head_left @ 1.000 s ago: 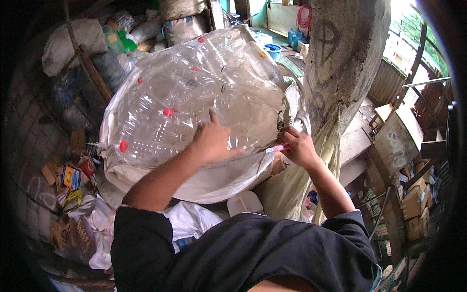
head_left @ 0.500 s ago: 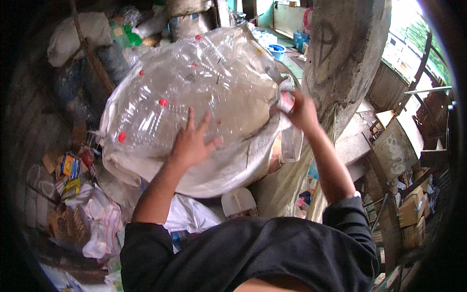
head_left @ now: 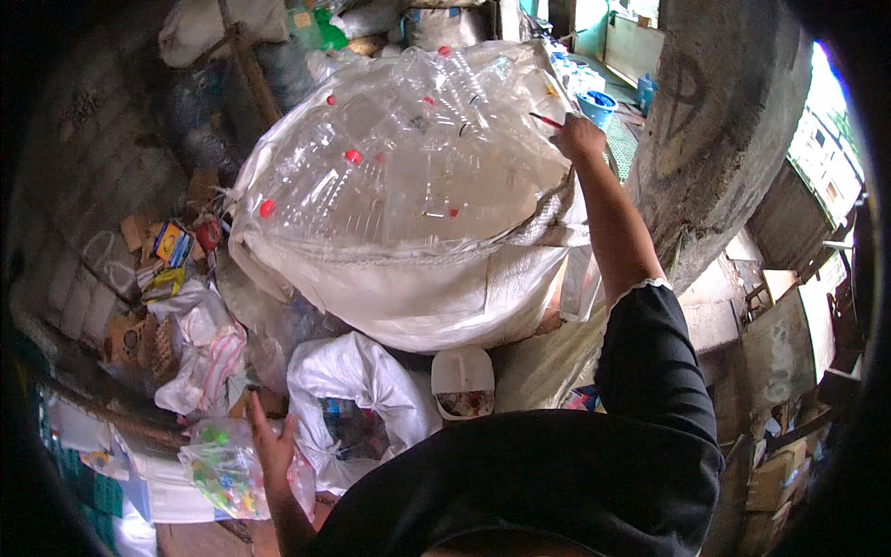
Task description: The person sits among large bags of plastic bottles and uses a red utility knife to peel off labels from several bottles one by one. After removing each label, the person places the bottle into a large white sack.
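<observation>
A big white woven sack (head_left: 399,292) stands in the middle, heaped with clear plastic bottles (head_left: 371,158), several with red caps. At its far right edge my right hand (head_left: 580,139) is closed round a slim pointed tool (head_left: 548,121), partly red with a dark tip; its exact kind is unclear. My left hand (head_left: 269,441) hangs low at the left, fingers apart and holding nothing. Just beside it lies a clear plastic bag (head_left: 223,464) of green and other coloured small pieces. A smaller white sack (head_left: 320,371) gapes open to the right of that hand.
A cut-open white jug (head_left: 462,376) sits against the big sack's near side. Behind my right arm rises a thick concrete pillar (head_left: 715,130). Cardboard and packaging (head_left: 139,339) pile up at the left. A blue tub (head_left: 594,107) stands at the back right.
My left hand has left the bottles and dropped to the lower left, beside the bag. My right hand has moved farther along the sack's right edge, and the pointed tool now shows. The view has shifted.
</observation>
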`<state>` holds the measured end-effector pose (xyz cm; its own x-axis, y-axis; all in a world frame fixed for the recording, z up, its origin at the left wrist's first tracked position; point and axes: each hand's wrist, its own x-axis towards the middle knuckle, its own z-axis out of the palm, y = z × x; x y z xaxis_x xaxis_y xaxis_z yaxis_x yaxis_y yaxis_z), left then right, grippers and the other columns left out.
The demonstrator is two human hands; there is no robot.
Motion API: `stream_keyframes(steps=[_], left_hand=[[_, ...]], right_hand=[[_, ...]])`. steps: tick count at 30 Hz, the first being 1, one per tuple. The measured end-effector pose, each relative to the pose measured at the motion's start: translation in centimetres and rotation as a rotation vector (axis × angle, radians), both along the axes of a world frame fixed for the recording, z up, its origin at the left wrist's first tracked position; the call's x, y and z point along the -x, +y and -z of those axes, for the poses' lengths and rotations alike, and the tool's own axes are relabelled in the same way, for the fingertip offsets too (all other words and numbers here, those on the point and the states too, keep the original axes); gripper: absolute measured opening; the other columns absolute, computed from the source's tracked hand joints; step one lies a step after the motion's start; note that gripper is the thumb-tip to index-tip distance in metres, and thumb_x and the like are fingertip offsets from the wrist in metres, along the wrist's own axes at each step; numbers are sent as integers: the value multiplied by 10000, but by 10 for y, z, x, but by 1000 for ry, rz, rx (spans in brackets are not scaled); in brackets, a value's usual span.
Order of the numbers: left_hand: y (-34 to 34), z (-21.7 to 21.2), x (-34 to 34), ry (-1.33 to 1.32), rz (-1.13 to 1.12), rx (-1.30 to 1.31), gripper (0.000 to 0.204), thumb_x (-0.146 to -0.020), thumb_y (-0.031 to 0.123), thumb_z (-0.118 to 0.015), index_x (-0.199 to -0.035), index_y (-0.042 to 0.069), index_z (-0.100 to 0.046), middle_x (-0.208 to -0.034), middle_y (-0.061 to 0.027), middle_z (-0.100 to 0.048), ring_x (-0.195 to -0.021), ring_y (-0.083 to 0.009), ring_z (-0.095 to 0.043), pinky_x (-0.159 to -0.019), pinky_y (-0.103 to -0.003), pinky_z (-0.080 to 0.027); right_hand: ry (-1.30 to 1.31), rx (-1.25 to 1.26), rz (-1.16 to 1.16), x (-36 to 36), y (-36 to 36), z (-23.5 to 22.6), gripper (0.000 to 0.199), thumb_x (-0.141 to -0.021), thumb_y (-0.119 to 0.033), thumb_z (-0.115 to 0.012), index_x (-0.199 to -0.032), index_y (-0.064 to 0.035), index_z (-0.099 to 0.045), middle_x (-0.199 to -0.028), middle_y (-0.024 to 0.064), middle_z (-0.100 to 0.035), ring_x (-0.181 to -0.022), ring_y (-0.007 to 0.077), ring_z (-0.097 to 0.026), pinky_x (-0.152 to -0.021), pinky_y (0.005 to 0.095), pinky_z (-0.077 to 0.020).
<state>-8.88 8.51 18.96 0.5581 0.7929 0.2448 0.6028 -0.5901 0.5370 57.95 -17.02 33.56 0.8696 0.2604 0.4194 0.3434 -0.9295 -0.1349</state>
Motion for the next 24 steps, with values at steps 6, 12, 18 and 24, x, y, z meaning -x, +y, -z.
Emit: stream_keyframes(steps=[6,12,18,24], left_hand=[[-22,14,43,-79,-181,-18,808,-789,278,-671,-1424,82,-212,-1450,-265,-168,-1346,-406,-178,-1081,-465,-200],[-37,9,49,-72,-238,-18,803,-782,239,-674,-1425,92,-215,-1449,-272,-163,-1339,-419,-184,-1079,-469,-206],[-41,18,59,-57,-244,-35,808,-770,190,-686,-1424,97,-221,-1454,-261,-162,-1340,-416,-184,-1080,-465,-213],[-39,28,25,11,-100,-41,802,-769,210,-690,-1420,96,-235,-1461,-253,-151,-1349,-399,-182,-1082,-447,-219]], right_hand=[[-366,-231,92,17,-42,-72,322,-897,-353,-396,-1037,-124,-574,-946,195,-625,-820,370,-635,-672,497,-501],[-451,-424,-205,101,-117,-176,378,-900,-416,-492,-1078,-101,-601,-926,161,-653,-875,293,-630,-753,388,-473],[-50,-501,-753,83,-90,-145,258,-900,-206,-544,-1061,-11,-595,-1003,63,-641,-902,154,-571,-801,308,-450],[212,-364,-641,-18,-49,-27,362,-856,-342,-577,-906,15,-614,-744,187,-619,-657,209,-564,-639,378,-445]])
